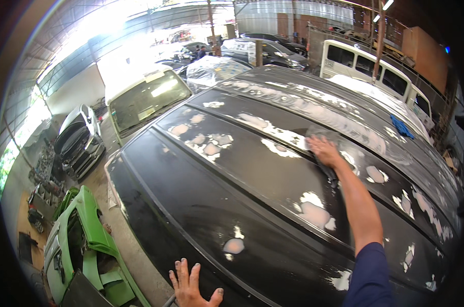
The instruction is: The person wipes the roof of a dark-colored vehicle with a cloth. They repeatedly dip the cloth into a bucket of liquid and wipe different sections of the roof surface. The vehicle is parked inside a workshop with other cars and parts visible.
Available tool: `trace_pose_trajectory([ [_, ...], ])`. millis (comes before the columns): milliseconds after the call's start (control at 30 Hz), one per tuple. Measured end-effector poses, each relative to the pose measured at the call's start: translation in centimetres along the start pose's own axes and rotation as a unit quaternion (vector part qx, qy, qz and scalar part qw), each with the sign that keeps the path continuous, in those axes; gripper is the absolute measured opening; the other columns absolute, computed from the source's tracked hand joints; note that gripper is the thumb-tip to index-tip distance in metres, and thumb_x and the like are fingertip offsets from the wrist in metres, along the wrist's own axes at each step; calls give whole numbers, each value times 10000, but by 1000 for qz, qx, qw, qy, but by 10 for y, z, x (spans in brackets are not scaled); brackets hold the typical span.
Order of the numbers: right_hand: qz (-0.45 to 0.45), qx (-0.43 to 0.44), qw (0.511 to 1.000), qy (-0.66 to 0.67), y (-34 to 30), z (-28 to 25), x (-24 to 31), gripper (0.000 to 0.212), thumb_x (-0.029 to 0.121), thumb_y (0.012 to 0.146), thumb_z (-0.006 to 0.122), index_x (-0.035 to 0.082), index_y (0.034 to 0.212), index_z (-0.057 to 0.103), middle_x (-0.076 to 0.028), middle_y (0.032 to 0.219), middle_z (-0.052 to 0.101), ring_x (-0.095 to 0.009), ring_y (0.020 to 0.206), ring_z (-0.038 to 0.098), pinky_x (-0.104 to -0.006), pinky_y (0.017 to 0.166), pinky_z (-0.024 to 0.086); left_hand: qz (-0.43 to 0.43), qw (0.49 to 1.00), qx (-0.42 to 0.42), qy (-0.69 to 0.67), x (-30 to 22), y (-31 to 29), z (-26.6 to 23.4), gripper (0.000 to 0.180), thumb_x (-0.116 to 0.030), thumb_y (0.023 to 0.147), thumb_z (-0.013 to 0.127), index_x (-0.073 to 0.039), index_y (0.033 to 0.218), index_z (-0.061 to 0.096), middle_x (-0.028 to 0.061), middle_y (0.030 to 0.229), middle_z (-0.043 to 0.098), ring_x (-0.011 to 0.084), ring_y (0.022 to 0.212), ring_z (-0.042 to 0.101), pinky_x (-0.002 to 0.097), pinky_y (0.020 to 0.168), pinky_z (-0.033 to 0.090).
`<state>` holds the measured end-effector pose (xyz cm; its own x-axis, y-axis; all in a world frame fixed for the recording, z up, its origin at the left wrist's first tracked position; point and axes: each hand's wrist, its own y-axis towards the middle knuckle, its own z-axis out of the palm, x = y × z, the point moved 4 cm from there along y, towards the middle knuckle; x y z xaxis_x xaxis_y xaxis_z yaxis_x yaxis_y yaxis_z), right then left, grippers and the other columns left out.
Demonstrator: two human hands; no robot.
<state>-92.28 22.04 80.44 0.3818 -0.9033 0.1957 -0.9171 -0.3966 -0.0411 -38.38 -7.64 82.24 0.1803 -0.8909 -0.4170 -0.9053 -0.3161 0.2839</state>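
Under me spreads the black ribbed roof (pixel 191 184) of a large vehicle, marked with sanded spots of white and pinkish-grey filler. My right hand (pixel 322 150) reaches far across it and presses a dark, thin cloth (pixel 328 175) against the surface, beside a long whitish patch (pixel 280 133). Part of the cloth shows behind the fingers and part below the wrist; the palm hides the rest. My left hand (pixel 190 286) rests at the near edge of the roof with its fingers spread, holding nothing. A round filler spot (pixel 234 246) lies just beyond it.
A blue crumpled cloth or glove (pixel 401 127) lies on the far right of the roof. Green body panels (pixel 91 225) stand at the left, near a car with a dark front (pixel 79 140). A white van (pixel 147 100), a plastic-covered car (pixel 211 69) and a white minibus (pixel 370 66) stand beyond.
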Motion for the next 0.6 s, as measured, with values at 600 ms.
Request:
trace_pose_trajectory([
  [600,-307,21,950,-43,-38,70,416,571,486,1100,299,272,1627,330,22,1727,208,-303,1595,167,-623,1262,89,-31,999,-32,1,7,-6,0,823,-481,810,746,-12,1444,510,307,1545,400,476,1480,345,653,1208,209],
])
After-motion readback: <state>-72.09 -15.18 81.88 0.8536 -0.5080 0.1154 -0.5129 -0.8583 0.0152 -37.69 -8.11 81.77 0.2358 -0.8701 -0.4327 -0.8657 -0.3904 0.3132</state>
